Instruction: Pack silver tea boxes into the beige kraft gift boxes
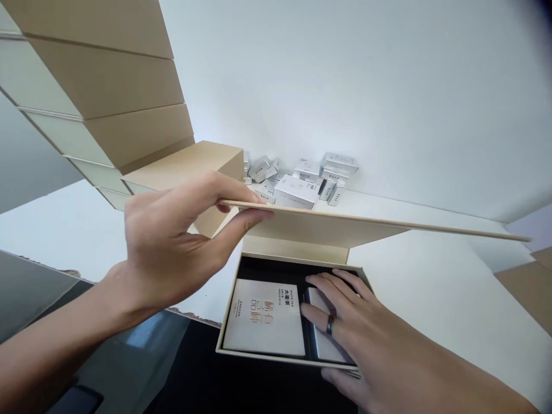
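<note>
A shallow cream gift box with a black lining lies in front of me, its hinged lid partly raised. My left hand pinches the lid's edge between thumb and fingers. Inside, a white carton printed "WHITE TEA" fills the left compartment. A second pale carton sits in the right compartment, largely covered by my right hand. The fingers of that hand are stretched apart over the carton, with a dark ring on one. Its thumb is outside the front wall.
Tall stacked tan boxes stand at the left, with another tan box beside them. Several small silver-white cartons are heaped near the wall behind the lid. The white table has a chipped front edge. Brown cardboard shows at far right.
</note>
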A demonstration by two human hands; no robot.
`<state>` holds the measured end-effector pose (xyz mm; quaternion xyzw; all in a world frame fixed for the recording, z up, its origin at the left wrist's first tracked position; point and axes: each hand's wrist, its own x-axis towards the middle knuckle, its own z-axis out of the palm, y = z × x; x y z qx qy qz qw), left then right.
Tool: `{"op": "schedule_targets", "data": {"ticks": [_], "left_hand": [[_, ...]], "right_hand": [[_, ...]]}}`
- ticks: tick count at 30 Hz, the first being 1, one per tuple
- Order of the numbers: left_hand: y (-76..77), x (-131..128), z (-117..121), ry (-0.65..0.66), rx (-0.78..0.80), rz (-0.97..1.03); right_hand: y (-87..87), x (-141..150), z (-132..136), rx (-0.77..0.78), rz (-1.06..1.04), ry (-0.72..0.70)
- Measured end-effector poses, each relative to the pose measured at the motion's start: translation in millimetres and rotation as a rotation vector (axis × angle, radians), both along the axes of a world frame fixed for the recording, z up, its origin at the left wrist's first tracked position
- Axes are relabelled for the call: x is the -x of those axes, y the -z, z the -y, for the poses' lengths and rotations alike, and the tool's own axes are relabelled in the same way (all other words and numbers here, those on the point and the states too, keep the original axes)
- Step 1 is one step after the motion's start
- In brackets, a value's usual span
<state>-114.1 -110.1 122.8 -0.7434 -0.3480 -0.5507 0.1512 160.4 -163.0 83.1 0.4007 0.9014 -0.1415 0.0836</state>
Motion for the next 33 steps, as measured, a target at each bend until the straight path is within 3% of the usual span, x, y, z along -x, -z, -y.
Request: {"op": "schedule_targets", "data": {"ticks": [4, 10, 14, 20, 26, 33], "left_hand": [[0.7, 0, 0, -0.040, 0.001, -0.010], [-0.5, -2, 3, -0.089, 0.032, 0.039], [-1.4, -3, 4, -0.091, 0.052, 0.014], [-4.1, -2, -1, -0.117, 0.159, 0.009], [-5.3, -1, 1, -0.182, 0.244, -0.019], [-2.2, 0, 0, -0.078, 0.049, -0.062]], "right_hand": [[-6.0, 3, 5, -0.011, 0.041, -0.038], [-26.5, 14, 6, 0.112, 0.074, -0.051], [-38.0, 11, 8, 0.157, 0.069, 0.002], [-35.6, 14, 2, 0.095, 0.006, -0.023], [-40.0, 26, -4, 0.129, 0.129, -0.096], [-61.4, 16, -9, 0.199, 0.065, -0.198]]}}
